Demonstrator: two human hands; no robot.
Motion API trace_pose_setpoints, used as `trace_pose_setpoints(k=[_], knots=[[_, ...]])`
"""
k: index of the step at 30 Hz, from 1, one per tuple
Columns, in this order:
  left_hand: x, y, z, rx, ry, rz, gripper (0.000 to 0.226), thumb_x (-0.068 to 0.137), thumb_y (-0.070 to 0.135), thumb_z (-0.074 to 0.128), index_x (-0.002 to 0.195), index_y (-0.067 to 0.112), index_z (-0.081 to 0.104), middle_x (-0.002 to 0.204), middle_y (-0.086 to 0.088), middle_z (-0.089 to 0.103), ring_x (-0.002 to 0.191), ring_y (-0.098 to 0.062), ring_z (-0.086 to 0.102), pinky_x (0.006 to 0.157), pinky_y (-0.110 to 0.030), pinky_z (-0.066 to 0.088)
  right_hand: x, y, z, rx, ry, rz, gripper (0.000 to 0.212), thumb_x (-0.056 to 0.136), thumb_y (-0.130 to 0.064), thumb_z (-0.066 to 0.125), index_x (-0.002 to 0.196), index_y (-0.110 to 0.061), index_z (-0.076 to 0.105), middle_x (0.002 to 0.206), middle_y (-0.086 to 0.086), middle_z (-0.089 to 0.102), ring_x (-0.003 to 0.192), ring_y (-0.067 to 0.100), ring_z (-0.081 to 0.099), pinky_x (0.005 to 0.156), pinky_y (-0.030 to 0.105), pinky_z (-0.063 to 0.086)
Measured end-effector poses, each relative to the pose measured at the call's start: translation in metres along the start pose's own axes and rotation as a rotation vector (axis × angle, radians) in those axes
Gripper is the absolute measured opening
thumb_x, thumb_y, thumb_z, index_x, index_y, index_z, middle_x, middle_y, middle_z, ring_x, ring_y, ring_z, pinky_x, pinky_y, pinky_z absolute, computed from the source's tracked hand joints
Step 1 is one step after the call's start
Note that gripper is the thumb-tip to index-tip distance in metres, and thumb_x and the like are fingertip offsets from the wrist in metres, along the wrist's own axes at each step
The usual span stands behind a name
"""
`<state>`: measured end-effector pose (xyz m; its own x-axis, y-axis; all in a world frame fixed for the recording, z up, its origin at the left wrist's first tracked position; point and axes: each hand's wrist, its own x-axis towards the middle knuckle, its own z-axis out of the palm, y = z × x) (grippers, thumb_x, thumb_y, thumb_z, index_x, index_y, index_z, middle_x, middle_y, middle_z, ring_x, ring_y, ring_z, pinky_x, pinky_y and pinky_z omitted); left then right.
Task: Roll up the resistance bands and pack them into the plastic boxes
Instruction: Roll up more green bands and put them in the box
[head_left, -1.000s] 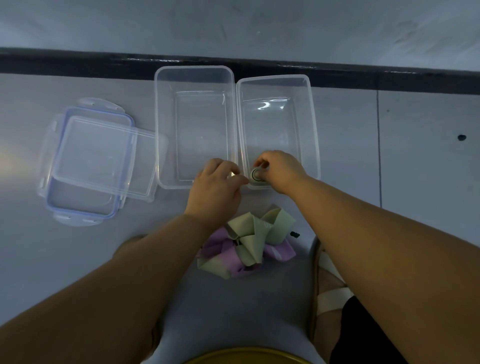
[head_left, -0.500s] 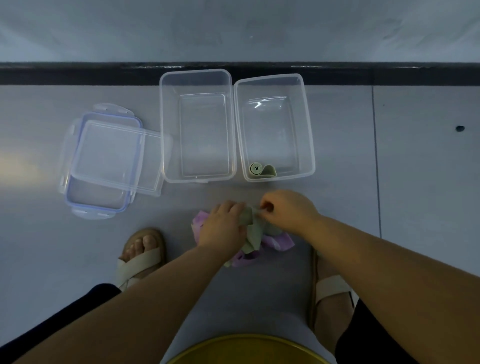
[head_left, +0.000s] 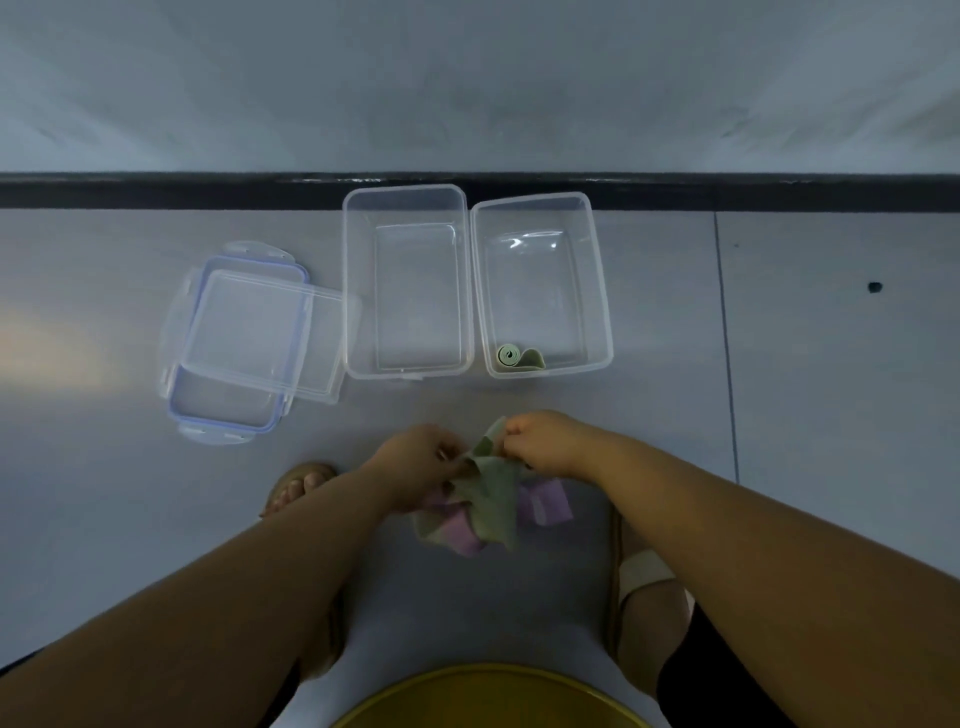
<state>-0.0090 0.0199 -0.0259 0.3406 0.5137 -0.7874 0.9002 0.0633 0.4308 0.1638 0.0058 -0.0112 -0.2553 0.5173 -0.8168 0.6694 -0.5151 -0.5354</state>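
**Green band held in both grips, above the pile**

Pinching the top edge of a green band (head_left: 491, 488) with the right grip (head_left: 545, 441), fingers curled, a corner of the band sticking up just left of the knuckles. Gripping the same band lower down with the left grip (head_left: 415, 457), fingers curled round the fabric; fingertips hidden behind the back of the hand, so exact hold not readable. Holding both grips close together, low over the floor (head_left: 779, 364), well short of the boxes.

Noting the band drooping from the grips onto a pile of loose bands, green mixed with purple bands (head_left: 545, 501), lying on the floor between the two feet.

Logging one finished roll (head_left: 517, 357), green, lying in the right box (head_left: 540, 280) at its near left corner, against the near wall, its loose tail curling off to the right.

Logging the left box (head_left: 415, 296) standing just beside the right box, long sides facing; touching or a hair apart, cannot tell. Both standing lidless, far ends close to the dark baseboard (head_left: 156, 189).

Noting two lids (head_left: 249, 338) stacked askew left of the left box, blue-rimmed one underneath, clear one on top, its right edge reaching the box wall.

Seeing sandals on both feet: left sandal (head_left: 298, 486), right sandal (head_left: 644, 571).
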Motion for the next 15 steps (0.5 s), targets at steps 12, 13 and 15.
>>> trace_pose_setpoints(k=[12, 13, 15], knots=[[-0.151, 0.051, -0.069, -0.257, -0.129, 0.151, 0.009, 0.091, 0.017, 0.058, 0.085, 0.011, 0.060, 0.073, -0.002, 0.055, 0.072, -0.014, 0.051, 0.058, -0.013, 0.042, -0.122, -0.075, 0.010, -0.198, 0.017, -0.181, 0.057, 0.072, -0.051, 0.072, 0.116, -0.024, 0.050, 0.108, -0.006, 0.055, 0.098, 0.014, 0.053, 0.083, 0.027, 0.043], [-0.166, 0.058, -0.076, -0.282, -0.131, 0.173, 0.008, 0.091, 0.018, 0.059, 0.086, 0.012, 0.061, 0.075, -0.001, 0.057, 0.074, -0.013, 0.053, 0.062, -0.013, 0.044, -0.138, -0.080, 0.011, -0.176, 0.029, -0.197, 0.052, 0.073, -0.048, 0.073, 0.113, -0.024, 0.049, 0.102, -0.007, 0.055, 0.094, 0.013, 0.053, 0.078, 0.025, 0.044], [-0.193, 0.067, -0.089, -0.325, -0.122, 0.223, 0.008, 0.090, 0.018, 0.061, 0.084, 0.013, 0.063, 0.080, -0.001, 0.061, 0.081, -0.014, 0.056, 0.079, -0.021, 0.047, -0.172, -0.092, 0.008, -0.103, 0.069, -0.235, 0.048, 0.075, -0.040, 0.074, 0.111, -0.025, 0.046, 0.098, -0.009, 0.054, 0.093, 0.012, 0.055, 0.076, 0.024, 0.046]])
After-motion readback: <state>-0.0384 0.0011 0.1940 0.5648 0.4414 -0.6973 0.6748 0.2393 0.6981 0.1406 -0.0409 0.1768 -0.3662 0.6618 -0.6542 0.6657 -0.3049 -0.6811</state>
